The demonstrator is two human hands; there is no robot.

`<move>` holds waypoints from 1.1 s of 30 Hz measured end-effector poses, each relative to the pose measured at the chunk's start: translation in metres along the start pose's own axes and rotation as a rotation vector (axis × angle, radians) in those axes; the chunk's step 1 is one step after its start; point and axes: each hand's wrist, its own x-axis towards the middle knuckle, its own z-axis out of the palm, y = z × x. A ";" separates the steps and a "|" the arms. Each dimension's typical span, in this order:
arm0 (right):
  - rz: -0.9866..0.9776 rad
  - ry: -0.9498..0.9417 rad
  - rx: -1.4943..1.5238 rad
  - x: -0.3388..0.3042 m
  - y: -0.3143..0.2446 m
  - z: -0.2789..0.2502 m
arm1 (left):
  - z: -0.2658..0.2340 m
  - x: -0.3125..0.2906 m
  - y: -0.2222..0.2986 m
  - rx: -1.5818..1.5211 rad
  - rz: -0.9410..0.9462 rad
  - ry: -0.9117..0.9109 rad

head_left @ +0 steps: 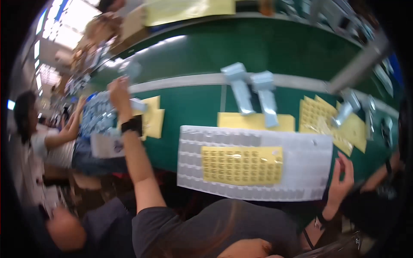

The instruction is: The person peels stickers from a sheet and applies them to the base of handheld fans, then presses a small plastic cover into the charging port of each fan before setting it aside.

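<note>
My left hand [119, 90], wearing a dark wristband, reaches far left over the green table, beside a heap of light blue packets [98, 114]. Its fingers are smeared by motion. A blurred, see-through pale thing [130, 69] shows just beyond its fingertips; I cannot tell whether they touch. By the right edge of a large white sheet with grey label-shaped patches [307, 165] is my right hand [342, 177], thumb and forefinger curved together in a pinch. Anything between those tips is too small to make out. A yellow sheet of small printed labels [242, 165] lies on the white sheet.
Two light blue wrapped packets [239, 90] lie beyond the white sheet, partly on a yellow sheet [258, 121]. More yellow label sheets [325, 120] and packets lie at the right. A grey post [359, 64] slants across the far right. Another person [56, 137] works at the left.
</note>
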 end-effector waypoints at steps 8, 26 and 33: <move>-0.227 0.069 -0.240 0.005 -0.029 -0.007 | 0.019 -0.057 0.074 0.066 -0.229 -0.157; -0.376 -0.011 -0.275 0.038 -0.023 0.037 | 0.048 -0.029 0.050 0.146 -0.576 -0.356; -0.263 -0.044 -0.139 0.030 -0.039 0.039 | 0.064 0.011 0.053 0.359 -0.749 -0.538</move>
